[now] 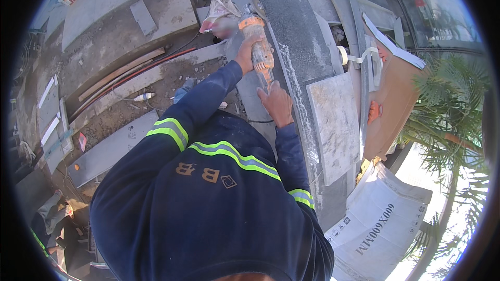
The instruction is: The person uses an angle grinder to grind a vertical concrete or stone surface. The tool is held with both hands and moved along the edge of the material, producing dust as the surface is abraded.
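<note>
Angle grinder: dusty orange and pale grey, held by both hands; disc just beyond the left.
Left hand: wrapped around its middle.
Right hand: closed around its narrow rear.

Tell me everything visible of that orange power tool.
The power tool has a long, dusty orange and pale body pointing away, seemingly plastic, with a round disc at its far end beside the dark slab. The left grip wraps its middle, the right grip its narrow near end. Disc contact and spin are unclear.
</note>
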### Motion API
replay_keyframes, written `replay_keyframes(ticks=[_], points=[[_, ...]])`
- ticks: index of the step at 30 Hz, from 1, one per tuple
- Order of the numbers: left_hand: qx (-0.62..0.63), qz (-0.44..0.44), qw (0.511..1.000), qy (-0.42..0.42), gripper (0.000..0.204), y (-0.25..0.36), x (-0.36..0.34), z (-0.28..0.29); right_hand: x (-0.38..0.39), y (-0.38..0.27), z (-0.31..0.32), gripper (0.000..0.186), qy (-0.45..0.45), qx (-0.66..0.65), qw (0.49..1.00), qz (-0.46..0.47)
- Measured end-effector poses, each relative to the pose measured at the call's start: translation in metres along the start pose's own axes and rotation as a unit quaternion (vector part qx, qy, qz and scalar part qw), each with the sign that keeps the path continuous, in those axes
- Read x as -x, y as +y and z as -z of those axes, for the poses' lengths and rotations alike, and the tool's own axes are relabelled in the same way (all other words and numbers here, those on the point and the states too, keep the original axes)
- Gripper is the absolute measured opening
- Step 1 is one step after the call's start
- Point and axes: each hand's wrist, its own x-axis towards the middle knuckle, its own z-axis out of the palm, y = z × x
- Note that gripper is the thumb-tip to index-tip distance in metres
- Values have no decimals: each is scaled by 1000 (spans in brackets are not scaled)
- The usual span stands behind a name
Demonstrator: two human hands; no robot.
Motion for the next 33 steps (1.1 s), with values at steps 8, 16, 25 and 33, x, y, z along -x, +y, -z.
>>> replay_keyframes(ticks=[8, 16, 25, 33], points=[[11, 19, 1000, 12, 34, -5, 5, 9, 14, -4, 4, 42, -10, -14, 1000, -4], [-1, 25, 1000, 18, 41, -9, 23, 5, 28, -9, 10, 42, -21, -8, 1000, -15], [7, 17, 1000, 16, 41, -8, 17, 5, 22, -2, 5, 43, -13, -12, 1000, -8], [5, 16, 1000, 13, 38, -4, 3, 6, 8, -1, 1, 44, -4, 7, 1000, -6]])
